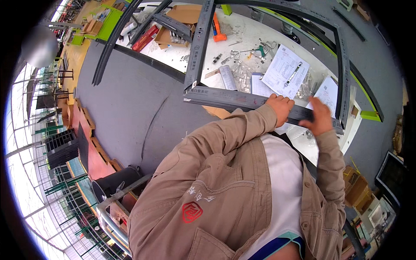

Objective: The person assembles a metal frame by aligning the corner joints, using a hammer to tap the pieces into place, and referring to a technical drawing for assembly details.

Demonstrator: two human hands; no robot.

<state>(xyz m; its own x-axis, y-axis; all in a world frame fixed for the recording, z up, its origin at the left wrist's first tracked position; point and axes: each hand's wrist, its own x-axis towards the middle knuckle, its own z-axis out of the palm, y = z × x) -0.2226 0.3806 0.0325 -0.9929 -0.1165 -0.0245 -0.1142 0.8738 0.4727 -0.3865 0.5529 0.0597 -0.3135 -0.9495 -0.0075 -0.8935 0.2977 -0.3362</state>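
A large dark grey window frame (234, 99) lies across the white workbench, its near rail towards my body. My left hand (281, 109) is closed over the near rail, its fingers bent across the top. Just to the right, my right hand (320, 116) is at the same rail, thumb and fingers apart with nothing seen between them. I cannot make out whether its palm touches the rail. Inside the frame, beyond my hands, lie a printed sheet with a drawing (286, 71), another paper sheet (327, 93) and scattered small metal fittings (243, 71).
On the bench (173, 58) are an orange-headed hammer (219, 36), a green-handled tool (261, 50), an open cardboard box (167, 38) and a long red box (145, 39). Dark profiles (113, 39) jut past its left edge. A monitor (392, 177) and cartons (357, 188) stand at right.
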